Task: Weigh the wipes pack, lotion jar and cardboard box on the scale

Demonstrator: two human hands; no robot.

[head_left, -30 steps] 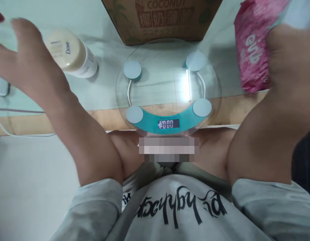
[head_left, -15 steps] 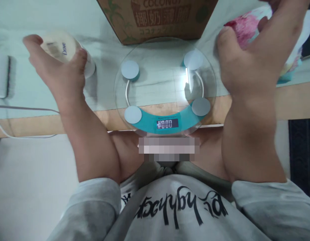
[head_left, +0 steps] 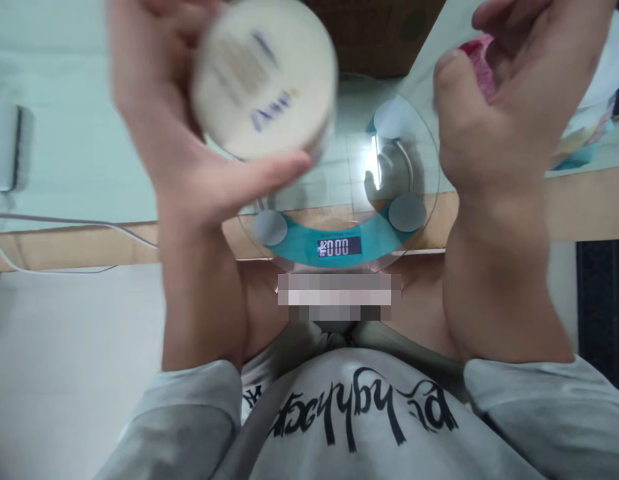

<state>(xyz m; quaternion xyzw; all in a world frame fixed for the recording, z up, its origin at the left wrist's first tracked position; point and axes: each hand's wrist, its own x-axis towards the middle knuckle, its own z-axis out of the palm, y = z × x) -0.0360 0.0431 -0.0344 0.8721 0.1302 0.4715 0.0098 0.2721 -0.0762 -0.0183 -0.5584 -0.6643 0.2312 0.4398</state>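
My left hand (head_left: 184,127) is closed around a round cream-coloured Dove jar (head_left: 269,80), slightly blurred, held up above the left part of the glass scale. The round see-through bathroom scale (head_left: 329,247) has a teal band, pale round pads and a lit display reading zeros. My right hand (head_left: 494,113) hovers to the right of the scale, thumb and fingers apart, with nothing visible between them. Behind it lies a soft pink, white and teal thing (head_left: 589,127), partly covered by the hand, so its kind cannot be made out.
A brown cardboard box (head_left: 384,40) stands behind the scale, partly hidden by the jar. At the left lie a white device (head_left: 3,143) and thin cables (head_left: 79,218) near the table edge. A pale green cloth (head_left: 64,73) covers the tabletop.
My left hand has lifted the Dove jar off the cloth at the left and brought it rightward and up, over the scale. My right hand has barely moved.
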